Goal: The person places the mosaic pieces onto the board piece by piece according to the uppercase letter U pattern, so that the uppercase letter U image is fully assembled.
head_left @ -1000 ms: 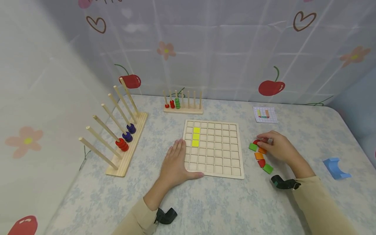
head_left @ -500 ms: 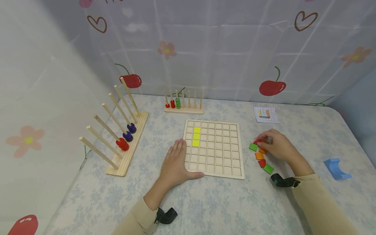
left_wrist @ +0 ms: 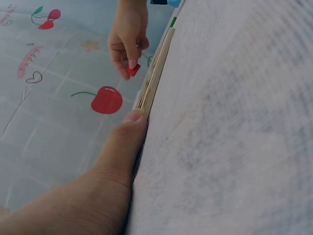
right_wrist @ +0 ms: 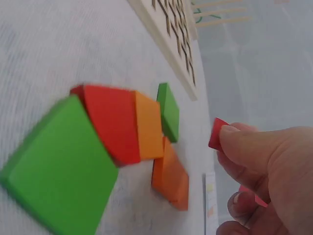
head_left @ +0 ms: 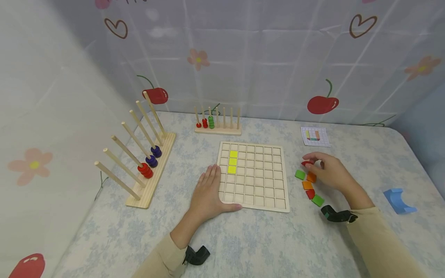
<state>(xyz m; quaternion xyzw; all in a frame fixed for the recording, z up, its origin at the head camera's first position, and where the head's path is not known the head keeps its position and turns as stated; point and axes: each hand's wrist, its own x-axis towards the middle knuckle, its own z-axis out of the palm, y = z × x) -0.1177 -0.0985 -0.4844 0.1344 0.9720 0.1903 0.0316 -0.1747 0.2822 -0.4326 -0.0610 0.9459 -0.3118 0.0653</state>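
Red piece (right_wrist: 215, 134) is off the table (head_left: 264, 243) now, pinched in the right hand (head_left: 328, 170). Left hand (head_left: 206, 195) is still spread against the grid board (head_left: 259, 191).

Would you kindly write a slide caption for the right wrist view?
The right hand pinches a red piece above the table, near other colored blocks, with a gridded board beyond.

1. Board (head_left: 253, 186) mid tbl (head_left: 264, 243); 3 tiles (head_left: 232, 162) in 2nd col. from L.
2. Peg rack (head_left: 155, 176) L of board; 2nd rack (head_left: 218, 131) behind.
3. Loose pcs (head_left: 307, 185) R; card (head_left: 315, 137) behind pcs.
4. Lone blk (head_left: 395, 201) far R.
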